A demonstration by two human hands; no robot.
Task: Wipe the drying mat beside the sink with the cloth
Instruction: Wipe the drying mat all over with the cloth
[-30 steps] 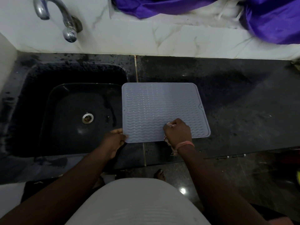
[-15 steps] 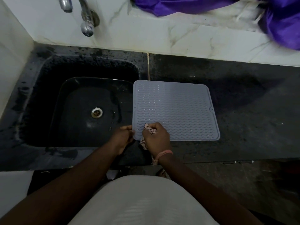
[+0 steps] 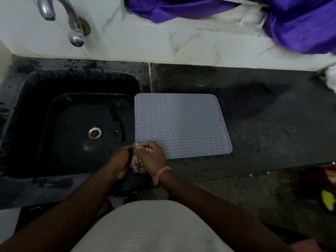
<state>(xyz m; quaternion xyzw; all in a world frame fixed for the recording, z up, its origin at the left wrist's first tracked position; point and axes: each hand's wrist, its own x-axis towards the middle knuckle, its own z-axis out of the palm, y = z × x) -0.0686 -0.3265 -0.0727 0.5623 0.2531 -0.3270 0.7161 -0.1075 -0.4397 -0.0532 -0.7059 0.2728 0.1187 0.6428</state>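
The right hand (image 3: pixel 153 157) and left hand (image 3: pixel 121 161) meet at the near left corner of the grey drying mat (image 3: pixel 181 124), both curled around a bunched checked cloth (image 3: pixel 137 163) between them. The mat lies flat just beside the black sink (image 3: pixel 81 128).

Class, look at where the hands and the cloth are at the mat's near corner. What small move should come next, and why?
Probably sweep the right hand with the checked cloth away along the grey drying mat. Both hands, the left hand too, are bunched on the cloth at the mat's near left corner by the sink, while the rest of the ridged mat lies uncovered.
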